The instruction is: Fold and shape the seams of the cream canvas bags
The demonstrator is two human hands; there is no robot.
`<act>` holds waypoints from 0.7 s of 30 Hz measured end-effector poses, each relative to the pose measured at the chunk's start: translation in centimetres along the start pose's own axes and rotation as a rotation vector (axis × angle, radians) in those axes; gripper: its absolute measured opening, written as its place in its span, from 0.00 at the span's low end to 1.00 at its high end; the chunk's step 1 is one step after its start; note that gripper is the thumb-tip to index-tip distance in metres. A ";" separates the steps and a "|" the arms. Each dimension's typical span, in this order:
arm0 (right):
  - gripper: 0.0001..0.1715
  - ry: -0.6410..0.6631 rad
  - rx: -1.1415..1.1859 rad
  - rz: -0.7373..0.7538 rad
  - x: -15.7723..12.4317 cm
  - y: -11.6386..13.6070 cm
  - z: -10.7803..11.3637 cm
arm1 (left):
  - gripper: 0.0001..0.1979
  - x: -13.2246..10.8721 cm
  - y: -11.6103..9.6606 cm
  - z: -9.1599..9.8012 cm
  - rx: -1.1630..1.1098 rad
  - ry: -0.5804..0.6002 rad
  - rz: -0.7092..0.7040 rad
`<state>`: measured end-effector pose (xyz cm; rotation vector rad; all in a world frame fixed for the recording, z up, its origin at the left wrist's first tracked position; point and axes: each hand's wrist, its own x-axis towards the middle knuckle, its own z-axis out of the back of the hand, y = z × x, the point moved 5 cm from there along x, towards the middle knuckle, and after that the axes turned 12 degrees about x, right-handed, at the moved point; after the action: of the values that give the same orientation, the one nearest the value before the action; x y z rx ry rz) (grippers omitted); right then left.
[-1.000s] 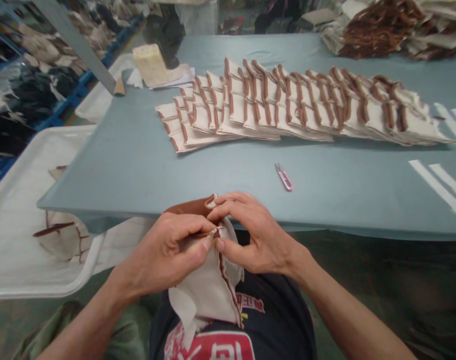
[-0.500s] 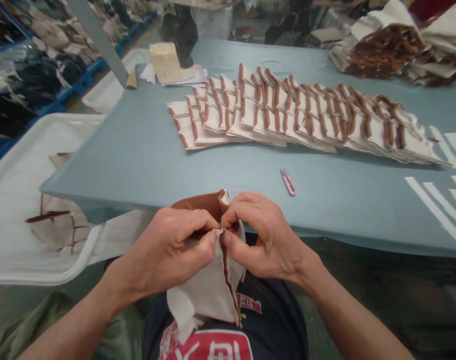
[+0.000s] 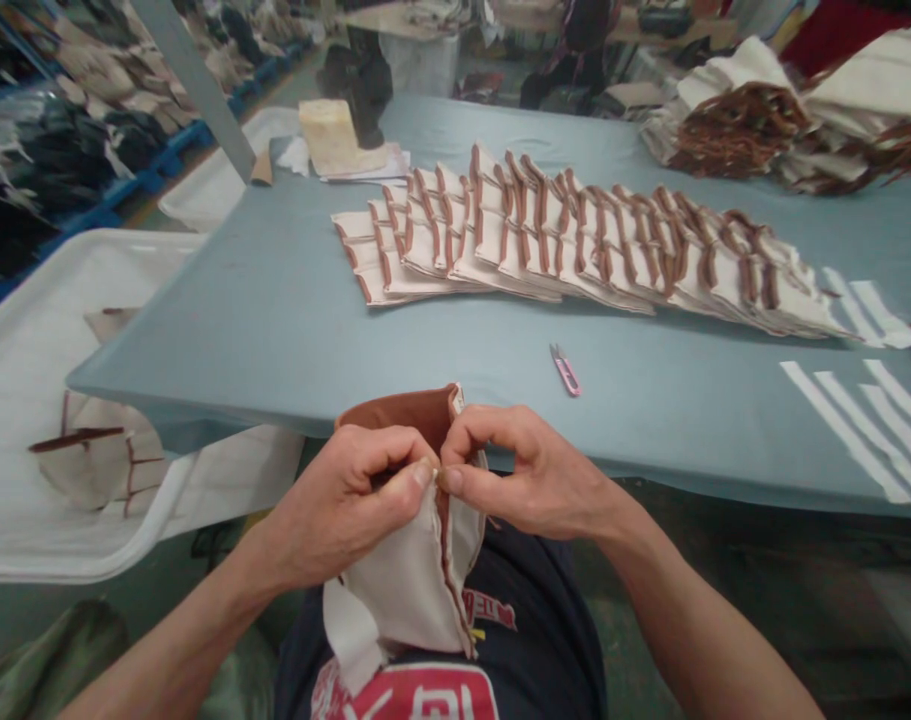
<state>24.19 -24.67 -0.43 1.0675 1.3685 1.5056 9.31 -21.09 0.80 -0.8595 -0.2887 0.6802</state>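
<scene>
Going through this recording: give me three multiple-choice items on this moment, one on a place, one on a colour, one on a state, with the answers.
1. Where do the pink thread snips lie? A) on the blue table B) in the white tray C) on the lap
2. What colour is the fabric above the left hand? A) green B) rust brown C) white
3. What is the right hand doing? A) resting on the table B) pinching the cream cloth at its seam C) holding the snips

1 A: they lie between the hands and the stitched pieces.
2 B: rust brown shows there.
3 B: both hands meet at the seam.
</scene>
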 end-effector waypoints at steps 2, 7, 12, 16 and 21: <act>0.08 0.021 0.023 -0.072 0.1 -0.4 -0.2 | 0.15 0.0 0.0 -0.1 -0.001 0.016 0.003; 0.06 0.028 -0.009 -0.252 0.2 -0.7 -0.4 | 0.17 -0.3 -0.3 -0.2 0.017 0.051 -0.012; 0.09 0.118 0.131 -0.345 0.1 -0.9 -0.3 | 0.19 -0.7 -0.1 -0.2 -0.096 0.096 -0.001; 0.22 0.152 0.226 -0.333 -0.1 -1.7 -0.3 | 0.18 -0.8 0.8 -0.4 -0.187 0.151 0.063; 0.26 0.181 0.243 -0.245 -0.4 -1.6 -0.7 | 0.15 -1.0 1.5 -0.6 -0.315 0.247 0.091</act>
<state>23.69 -25.11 -2.12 0.8843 1.7761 1.3039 8.20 -21.41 -0.70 -1.2521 -0.1358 0.6137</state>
